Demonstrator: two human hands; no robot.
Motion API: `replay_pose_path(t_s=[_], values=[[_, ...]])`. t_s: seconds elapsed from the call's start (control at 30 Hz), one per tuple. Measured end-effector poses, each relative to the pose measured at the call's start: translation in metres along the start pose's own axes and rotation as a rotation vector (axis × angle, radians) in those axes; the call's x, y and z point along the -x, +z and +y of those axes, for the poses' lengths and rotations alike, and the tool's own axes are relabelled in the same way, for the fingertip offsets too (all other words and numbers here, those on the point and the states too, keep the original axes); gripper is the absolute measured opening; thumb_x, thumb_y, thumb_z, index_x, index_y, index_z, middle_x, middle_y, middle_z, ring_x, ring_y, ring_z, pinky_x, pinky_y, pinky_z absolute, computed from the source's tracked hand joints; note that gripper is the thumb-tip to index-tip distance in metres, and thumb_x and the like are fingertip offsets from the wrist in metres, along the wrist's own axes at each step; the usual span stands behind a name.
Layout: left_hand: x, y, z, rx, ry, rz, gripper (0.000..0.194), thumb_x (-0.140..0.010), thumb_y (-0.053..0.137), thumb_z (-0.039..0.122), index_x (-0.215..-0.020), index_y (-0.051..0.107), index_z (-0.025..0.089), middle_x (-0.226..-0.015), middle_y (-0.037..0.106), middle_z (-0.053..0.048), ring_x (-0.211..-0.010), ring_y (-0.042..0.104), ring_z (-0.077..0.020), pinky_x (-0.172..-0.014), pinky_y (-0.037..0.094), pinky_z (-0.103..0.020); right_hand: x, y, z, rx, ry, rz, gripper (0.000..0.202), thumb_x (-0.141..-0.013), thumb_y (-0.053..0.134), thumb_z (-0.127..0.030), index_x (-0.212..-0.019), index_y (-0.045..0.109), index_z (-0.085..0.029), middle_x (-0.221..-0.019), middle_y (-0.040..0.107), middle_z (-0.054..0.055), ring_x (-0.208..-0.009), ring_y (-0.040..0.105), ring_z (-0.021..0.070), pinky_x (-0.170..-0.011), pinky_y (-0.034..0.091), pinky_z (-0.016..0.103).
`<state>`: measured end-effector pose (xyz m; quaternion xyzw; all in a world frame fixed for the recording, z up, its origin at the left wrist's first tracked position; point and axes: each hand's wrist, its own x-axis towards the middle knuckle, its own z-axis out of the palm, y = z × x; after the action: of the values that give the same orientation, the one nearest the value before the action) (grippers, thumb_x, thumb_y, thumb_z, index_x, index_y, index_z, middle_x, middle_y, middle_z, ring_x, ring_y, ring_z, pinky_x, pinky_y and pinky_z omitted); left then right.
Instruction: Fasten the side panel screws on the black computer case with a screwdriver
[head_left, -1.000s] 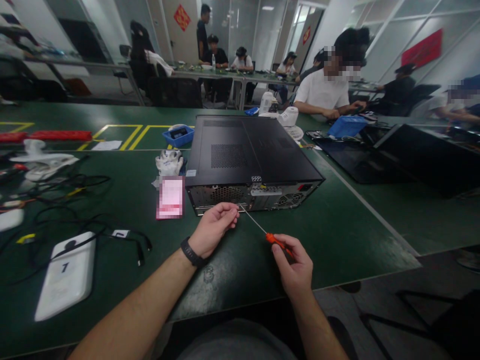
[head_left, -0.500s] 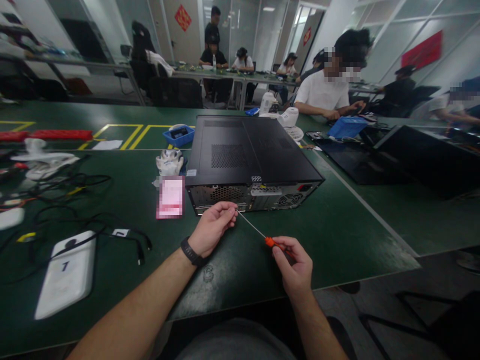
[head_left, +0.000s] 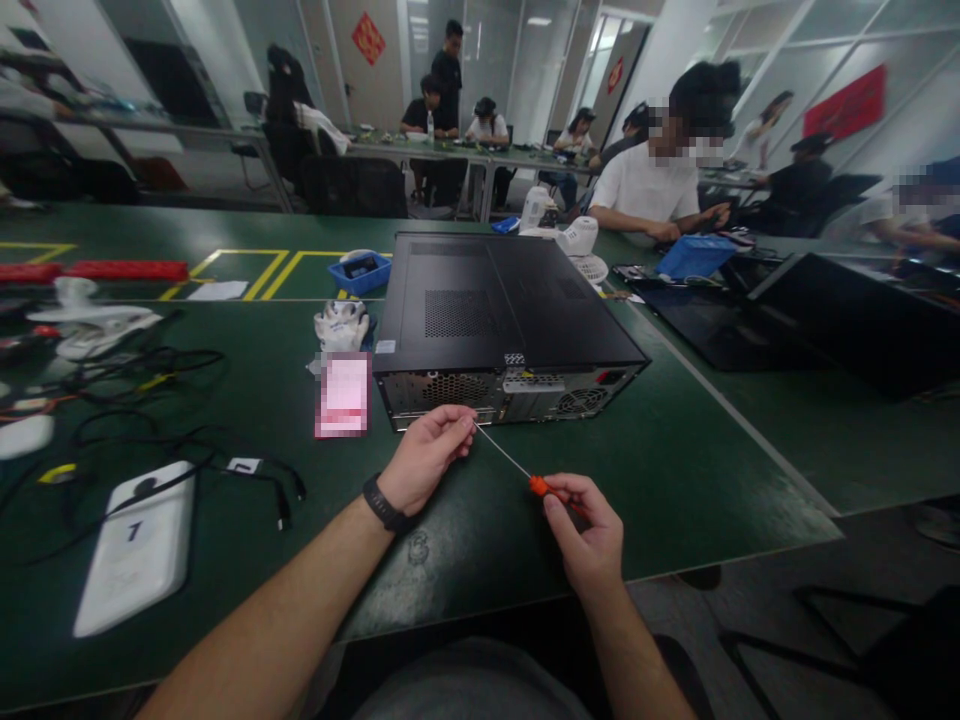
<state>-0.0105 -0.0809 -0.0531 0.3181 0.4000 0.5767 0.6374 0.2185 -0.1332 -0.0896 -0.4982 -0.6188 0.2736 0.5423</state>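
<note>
A black desktop computer case [head_left: 517, 290] lies on its side on the green table, its rear panel facing me. In front of that panel is my left hand [head_left: 429, 450], thumb and fingers closed in a pinch. A screwdriver [head_left: 504, 450] with an orange handle and thin shaft slants up to these fingertips. Its tip meets them, and whatever small thing they may pinch is hidden. My right hand [head_left: 589, 525] grips the screwdriver handle between thumb and fingers, near the table's front edge.
Left of the case are white gloves [head_left: 341, 326], a pixelated pink item [head_left: 343, 395] and a blue bin [head_left: 360, 272]. Black cables [head_left: 281, 490] and a white device marked 1 [head_left: 139, 550] lie further left. A co-worker [head_left: 649, 185] sits across, beside dark panels [head_left: 712, 325].
Both hands and the screwdriver stay almost in place. The view has shifted very slightly. People in the background have changed posture.
</note>
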Motion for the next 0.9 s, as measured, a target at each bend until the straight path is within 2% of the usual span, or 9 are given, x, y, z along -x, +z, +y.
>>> replay_pose_path(t_s=[0.23,0.43,0.63,0.9], values=[[-0.001,0.005,0.001,-0.005,0.014,0.028,0.055,-0.059,0.102,0.055,-0.093,0.079,0.017,-0.076,0.07,0.001,-0.07,0.061,-0.0086,-0.064,0.048,-0.02,0.001,0.003,-0.005,0.037,-0.066,0.027,0.015,-0.091,0.07,-0.036,-0.097,0.074,-0.023,-0.08,0.074,0.003,-0.067,0.068,0.0153,-0.062,0.058,0.027],[-0.005,0.025,0.004,0.034,0.033,0.021,0.054,-0.061,0.101,0.054,-0.095,0.08,0.017,-0.078,0.072,0.0,-0.074,0.062,-0.0095,-0.068,0.048,-0.021,0.008,0.005,-0.011,0.147,-0.129,0.122,0.014,-0.093,0.067,-0.035,-0.098,0.071,-0.022,-0.076,0.072,0.002,-0.062,0.065,0.0139,-0.058,0.056,0.025],[-0.01,0.043,0.011,0.08,0.032,-0.007,0.057,-0.06,0.1,0.056,-0.094,0.081,0.015,-0.08,0.072,-0.001,-0.075,0.063,-0.0095,-0.068,0.049,-0.021,0.009,0.005,-0.025,0.274,-0.239,0.189,0.014,-0.092,0.068,-0.03,-0.104,0.071,-0.022,-0.083,0.075,0.003,-0.065,0.068,0.0147,-0.065,0.06,0.028],[-0.019,0.054,0.014,0.107,0.046,0.0,0.049,-0.068,0.098,0.052,-0.094,0.081,0.014,-0.082,0.072,-0.002,-0.074,0.062,-0.0084,-0.067,0.049,-0.02,0.003,0.012,-0.038,0.343,-0.303,0.217,0.015,-0.094,0.067,-0.029,-0.107,0.069,-0.022,-0.087,0.075,0.005,-0.071,0.071,0.0176,-0.07,0.063,0.032]])
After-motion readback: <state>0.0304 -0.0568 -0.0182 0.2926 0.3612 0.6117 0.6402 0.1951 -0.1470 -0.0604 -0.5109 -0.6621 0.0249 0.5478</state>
